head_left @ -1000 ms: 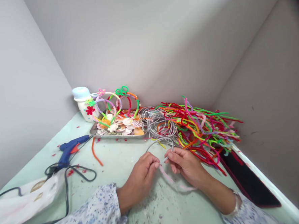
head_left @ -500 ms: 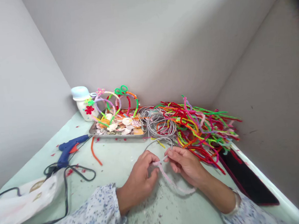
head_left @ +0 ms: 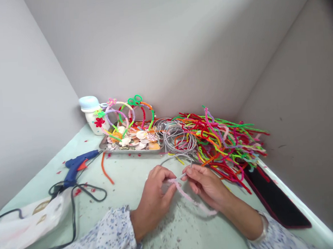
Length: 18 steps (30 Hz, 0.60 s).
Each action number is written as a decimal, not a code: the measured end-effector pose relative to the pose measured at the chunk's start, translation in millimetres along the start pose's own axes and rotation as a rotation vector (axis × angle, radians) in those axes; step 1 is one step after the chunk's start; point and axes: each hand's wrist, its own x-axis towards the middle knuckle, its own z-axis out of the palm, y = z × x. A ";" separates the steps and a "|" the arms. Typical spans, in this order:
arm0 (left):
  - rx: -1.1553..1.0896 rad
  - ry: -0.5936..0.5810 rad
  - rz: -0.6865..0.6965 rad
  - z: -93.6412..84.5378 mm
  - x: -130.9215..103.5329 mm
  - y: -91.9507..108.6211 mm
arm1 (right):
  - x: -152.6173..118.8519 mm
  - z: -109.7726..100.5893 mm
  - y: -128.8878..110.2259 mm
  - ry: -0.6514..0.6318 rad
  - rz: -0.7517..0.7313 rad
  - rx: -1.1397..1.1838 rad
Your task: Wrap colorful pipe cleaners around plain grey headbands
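Left thumb and forefinger have parted a little since a second ago, when they met over the joint; now the left hand [head_left: 156, 194] brackets the pink pipe cleaner [head_left: 190, 200] so that its crossing at the grey wire [head_left: 181, 176] shows, which looks like a change of hold during wrapping. Whether those fingertips press on it I cannot tell. Opposite, the right hand [head_left: 206, 184] pinches the wire between thumb and forefinger, while the pink tail curves below toward the surface's [head_left: 133, 183] near edge. Beyond lies the grey wire coil [head_left: 188, 150]. Farther out, a metal tray [head_left: 134, 152] of seashells [head_left: 141, 135] and headbands [head_left: 152, 118] sits along the back edge, with a lidded bottle [head_left: 93, 121] at the back left corner and a heap of pipe cleaners [head_left: 221, 140] toward the back right. A glue gun [head_left: 80, 160] rests near the left edge, a black pad [head_left: 275, 200] along the right. Plain grey walls [head_left: 150, 46] enclose everything.
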 end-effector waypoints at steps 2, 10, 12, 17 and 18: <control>-0.005 0.013 -0.001 -0.3 -0.1 0.7 | 0.2 0.0 0.0 0.003 0.005 0.004; -0.017 0.026 0.009 -0.9 0.4 2.5 | -1.7 0.4 -2.3 -0.016 0.031 -0.008; -0.017 0.023 0.014 -0.9 -0.3 1.8 | -2.8 1.2 -4.1 -0.024 0.028 -0.035; -0.016 0.021 0.027 -0.8 -1.0 -0.9 | -4.3 1.9 -6.9 -0.056 0.038 -0.105; -0.020 0.021 0.028 -0.8 -0.9 -1.3 | -4.1 1.7 -6.6 -0.053 0.033 -0.093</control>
